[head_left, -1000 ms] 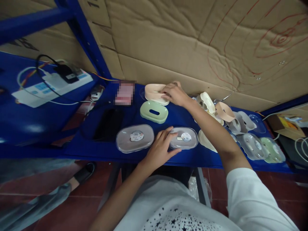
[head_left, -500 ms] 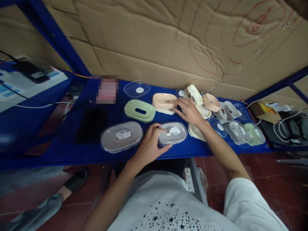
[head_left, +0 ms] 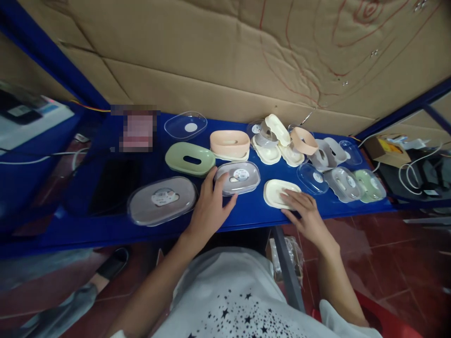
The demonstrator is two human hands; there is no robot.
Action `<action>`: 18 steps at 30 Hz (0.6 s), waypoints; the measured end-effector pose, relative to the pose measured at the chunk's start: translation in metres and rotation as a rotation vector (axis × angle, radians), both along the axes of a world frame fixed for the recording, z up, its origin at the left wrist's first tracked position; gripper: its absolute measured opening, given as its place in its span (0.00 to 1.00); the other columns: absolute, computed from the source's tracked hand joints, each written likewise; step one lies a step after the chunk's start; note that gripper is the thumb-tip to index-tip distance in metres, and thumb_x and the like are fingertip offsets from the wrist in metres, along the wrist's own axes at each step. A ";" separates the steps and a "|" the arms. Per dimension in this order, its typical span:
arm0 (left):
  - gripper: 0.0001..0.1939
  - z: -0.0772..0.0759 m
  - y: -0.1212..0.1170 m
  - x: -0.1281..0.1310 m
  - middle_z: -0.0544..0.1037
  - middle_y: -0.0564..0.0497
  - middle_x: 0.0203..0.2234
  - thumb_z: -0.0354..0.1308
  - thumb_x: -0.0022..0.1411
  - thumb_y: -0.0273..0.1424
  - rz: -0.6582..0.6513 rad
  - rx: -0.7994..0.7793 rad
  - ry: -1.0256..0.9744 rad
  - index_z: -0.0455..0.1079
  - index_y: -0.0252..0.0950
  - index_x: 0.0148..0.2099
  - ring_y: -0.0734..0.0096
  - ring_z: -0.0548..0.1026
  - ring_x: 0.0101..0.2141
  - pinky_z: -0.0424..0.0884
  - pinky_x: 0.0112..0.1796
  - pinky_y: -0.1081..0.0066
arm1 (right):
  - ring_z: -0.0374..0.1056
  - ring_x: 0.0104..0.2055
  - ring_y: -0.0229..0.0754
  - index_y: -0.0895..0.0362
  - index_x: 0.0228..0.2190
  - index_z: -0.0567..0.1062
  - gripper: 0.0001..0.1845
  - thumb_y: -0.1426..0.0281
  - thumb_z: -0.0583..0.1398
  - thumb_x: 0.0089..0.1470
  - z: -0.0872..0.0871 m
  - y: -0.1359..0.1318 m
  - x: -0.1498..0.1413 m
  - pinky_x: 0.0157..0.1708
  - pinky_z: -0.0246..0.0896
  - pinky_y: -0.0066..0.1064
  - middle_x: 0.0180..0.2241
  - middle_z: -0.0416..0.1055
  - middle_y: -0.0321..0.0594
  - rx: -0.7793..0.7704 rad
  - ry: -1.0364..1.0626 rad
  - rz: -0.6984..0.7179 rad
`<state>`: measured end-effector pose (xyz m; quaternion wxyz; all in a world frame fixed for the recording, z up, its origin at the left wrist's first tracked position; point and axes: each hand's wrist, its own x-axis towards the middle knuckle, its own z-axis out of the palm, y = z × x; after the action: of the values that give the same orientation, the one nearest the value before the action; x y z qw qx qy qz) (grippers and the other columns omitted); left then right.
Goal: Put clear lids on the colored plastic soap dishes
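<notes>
My left hand point(head_left: 210, 205) rests on the left end of a small grey lidded soap box point(head_left: 238, 177) on the blue shelf point(head_left: 116, 225), fingers curved around its edge. My right hand point(head_left: 304, 211) lies with fingers spread on the near edge of a cream oval tray point(head_left: 276, 191). Behind them sit a green oval dish point(head_left: 190, 159) and a peach dish point(head_left: 230, 144). A larger grey lidded box point(head_left: 162, 200) lies left of my left hand.
A pile of cream, peach, grey and green soap dishes and clear lids point(head_left: 317, 157) fills the shelf's right part. A clear lid point(head_left: 185, 125) lies at the back. A dark flat object point(head_left: 112, 185) lies at the left. Cardboard point(head_left: 225, 61) backs the shelf. Another person's leg and shoe point(head_left: 112, 263) are below left.
My right hand has left the peach dish at the back and come down to the cream tray near the front edge. My left hand stays on the small grey box. The view shifted right.
</notes>
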<state>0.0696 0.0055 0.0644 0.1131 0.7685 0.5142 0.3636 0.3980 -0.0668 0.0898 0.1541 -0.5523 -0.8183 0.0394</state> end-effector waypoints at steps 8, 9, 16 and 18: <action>0.30 0.035 0.027 0.025 0.59 0.28 0.75 0.48 0.81 0.39 -0.067 -0.104 0.183 0.54 0.33 0.77 0.41 0.65 0.72 0.70 0.65 0.47 | 0.66 0.71 0.51 0.46 0.64 0.72 0.20 0.65 0.59 0.74 -0.002 0.000 -0.064 0.71 0.56 0.58 0.71 0.67 0.42 -0.023 0.054 0.245; 0.28 0.041 0.028 0.021 0.60 0.29 0.75 0.46 0.81 0.36 -0.016 -0.089 0.238 0.56 0.32 0.77 0.41 0.65 0.72 0.68 0.66 0.45 | 0.65 0.72 0.51 0.46 0.66 0.70 0.22 0.65 0.59 0.74 -0.005 0.004 -0.068 0.72 0.56 0.58 0.72 0.66 0.43 -0.011 0.068 0.255; 0.23 0.058 0.039 -0.014 0.82 0.32 0.51 0.55 0.70 0.22 0.200 -0.139 0.643 0.73 0.31 0.65 0.34 0.76 0.59 0.47 0.68 0.25 | 0.61 0.74 0.55 0.45 0.75 0.57 0.35 0.62 0.60 0.73 -0.021 0.019 -0.089 0.72 0.58 0.58 0.72 0.65 0.48 0.061 0.195 0.164; 0.16 0.060 0.043 -0.013 0.84 0.37 0.45 0.58 0.71 0.25 0.175 -0.144 0.609 0.76 0.33 0.59 0.39 0.80 0.53 0.51 0.68 0.30 | 0.61 0.74 0.56 0.44 0.77 0.51 0.40 0.61 0.60 0.73 -0.022 0.019 -0.095 0.71 0.61 0.57 0.73 0.63 0.49 0.039 0.195 0.132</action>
<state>0.0563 0.0490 0.1247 -0.0237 0.7848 0.6130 0.0882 0.3033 -0.0474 0.0681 0.2407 -0.4877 -0.8347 0.0870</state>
